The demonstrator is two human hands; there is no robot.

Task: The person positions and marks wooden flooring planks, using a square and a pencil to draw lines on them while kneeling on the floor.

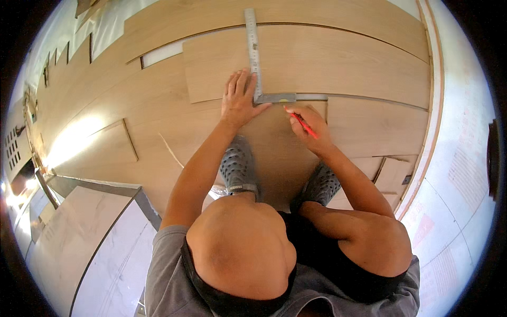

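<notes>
A metal try square lies across a loose wood-look floor plank, its ruled blade pointing away from me and its short stock along the plank's near edge. My left hand rests flat beside the corner of the square, fingers stretched over the plank and thumb toward the stock. My right hand is closed around a red pencil. The pencil's tip is close to the right end of the stock; whether it touches the plank cannot be made out.
Laid planks surround the loose one, with a narrow gap along its far side. A cut plank piece lies at left. Small offcuts are at right, by the pale wall. A marble-look block stands lower left.
</notes>
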